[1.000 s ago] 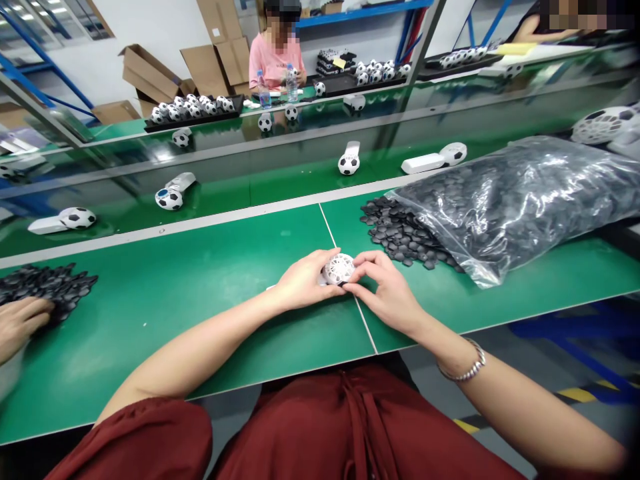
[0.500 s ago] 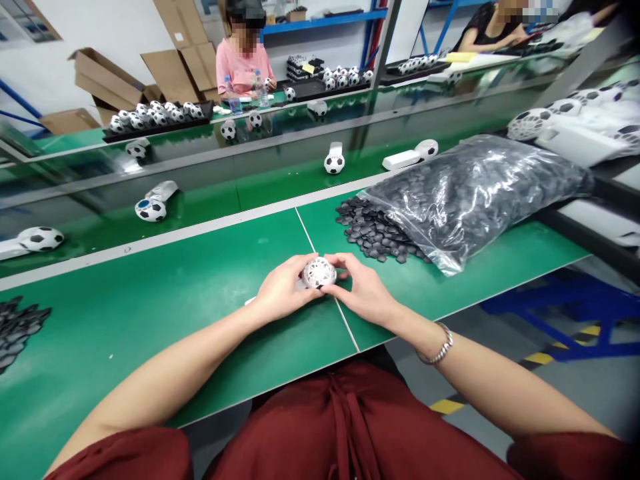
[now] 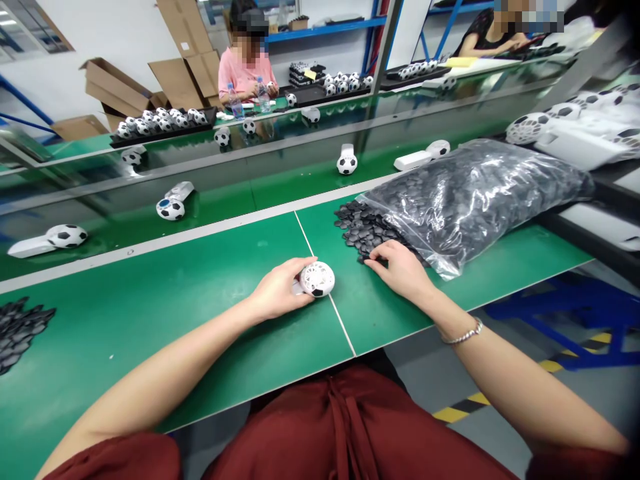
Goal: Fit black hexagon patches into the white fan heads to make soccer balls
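Observation:
My left hand (image 3: 277,290) grips a white round football-shaped part (image 3: 317,279) with open cells and one black patch, resting on the green table (image 3: 175,300). My right hand (image 3: 400,270) lies flat at the edge of a heap of small black patches (image 3: 357,227), fingertips touching them. The patches spill from a clear plastic bag (image 3: 475,193) at the right. Whether the right fingers pinch a piece is hidden.
A conveyor belt (image 3: 280,180) behind the table carries finished football items with white handles (image 3: 170,208), (image 3: 347,163). Another pile of black patches (image 3: 20,330) lies at the far left. White parts (image 3: 580,127) sit at the right. Two people work at the far benches.
My right hand left the white part and moved right to the black patch heap. My left hand keeps hold of the part, now turned on its side.

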Action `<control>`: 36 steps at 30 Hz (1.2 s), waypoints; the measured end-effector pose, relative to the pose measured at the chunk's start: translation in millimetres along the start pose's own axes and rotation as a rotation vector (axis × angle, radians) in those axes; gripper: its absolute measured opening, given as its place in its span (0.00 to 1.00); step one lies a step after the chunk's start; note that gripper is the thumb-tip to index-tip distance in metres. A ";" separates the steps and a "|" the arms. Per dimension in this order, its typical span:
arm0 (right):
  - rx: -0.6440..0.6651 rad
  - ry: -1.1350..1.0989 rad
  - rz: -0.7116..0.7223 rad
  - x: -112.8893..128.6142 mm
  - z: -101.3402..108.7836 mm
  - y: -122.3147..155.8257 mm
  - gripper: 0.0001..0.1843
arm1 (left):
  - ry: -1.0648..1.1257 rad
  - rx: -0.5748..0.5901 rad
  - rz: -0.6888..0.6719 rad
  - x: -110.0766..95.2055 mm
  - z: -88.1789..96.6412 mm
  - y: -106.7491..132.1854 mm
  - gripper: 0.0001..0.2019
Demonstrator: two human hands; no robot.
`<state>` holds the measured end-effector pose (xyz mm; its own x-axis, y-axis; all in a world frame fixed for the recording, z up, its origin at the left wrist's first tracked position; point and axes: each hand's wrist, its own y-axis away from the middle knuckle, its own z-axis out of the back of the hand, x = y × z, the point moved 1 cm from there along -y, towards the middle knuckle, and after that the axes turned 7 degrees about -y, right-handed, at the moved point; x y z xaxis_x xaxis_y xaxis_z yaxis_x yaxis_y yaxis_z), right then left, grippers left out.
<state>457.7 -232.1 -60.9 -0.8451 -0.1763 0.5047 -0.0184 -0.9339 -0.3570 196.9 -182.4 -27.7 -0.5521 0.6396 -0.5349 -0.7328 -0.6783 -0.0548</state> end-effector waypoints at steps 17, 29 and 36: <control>0.165 -0.441 0.133 68.2 6.0 8.3 0.07 | -0.259 0.060 -0.023 -2.1 8.3 3.5 0.35; 0.305 -0.259 0.569 92.7 1.5 6.5 0.08 | -0.217 0.060 0.035 -19.9 -0.2 5.7 0.40; 0.243 -0.376 0.455 93.3 -10.0 4.0 0.06 | -0.204 0.038 0.009 -17.4 -2.6 7.5 0.35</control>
<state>373.4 -249.1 -23.1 -0.4940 -0.6278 0.6015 0.4576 -0.7760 -0.4341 202.0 -199.5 -21.0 -0.6247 0.6964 -0.3532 -0.7400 -0.6724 -0.0169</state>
